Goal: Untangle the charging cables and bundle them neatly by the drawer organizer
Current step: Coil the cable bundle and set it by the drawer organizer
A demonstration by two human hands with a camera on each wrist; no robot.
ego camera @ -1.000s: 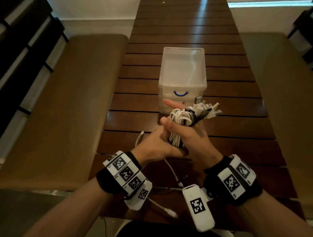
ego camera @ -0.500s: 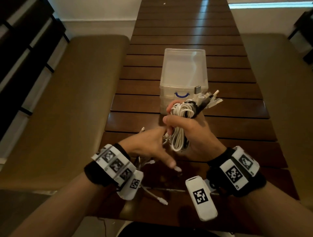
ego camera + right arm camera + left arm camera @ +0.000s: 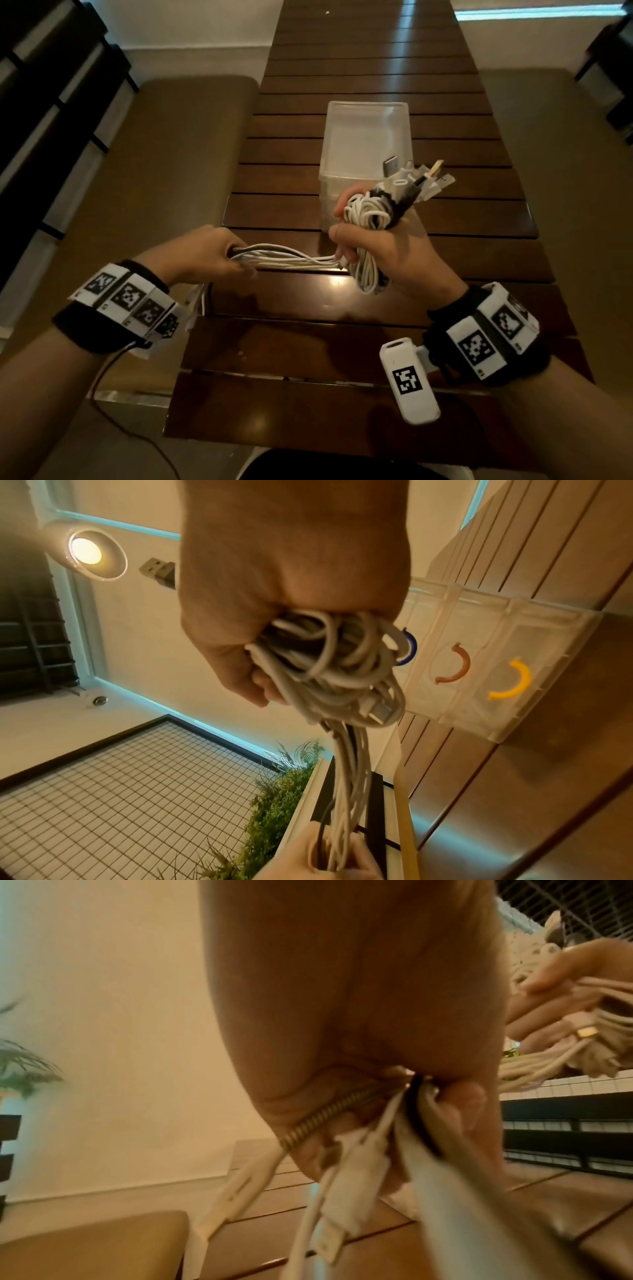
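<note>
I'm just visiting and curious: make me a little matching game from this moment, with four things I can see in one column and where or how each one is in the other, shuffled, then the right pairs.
Things:
1. left hand
2. right hand
3. drawer organizer
4. plug ends

States:
A. stands on the wooden table, just beyond the hands
B. grips the coiled cable bundle
C. fan out from the top of the bundle
D. pulls the loose cable strands out sideways, stretched level

Pairs: 1-D, 2-B, 3-A, 4-C
</note>
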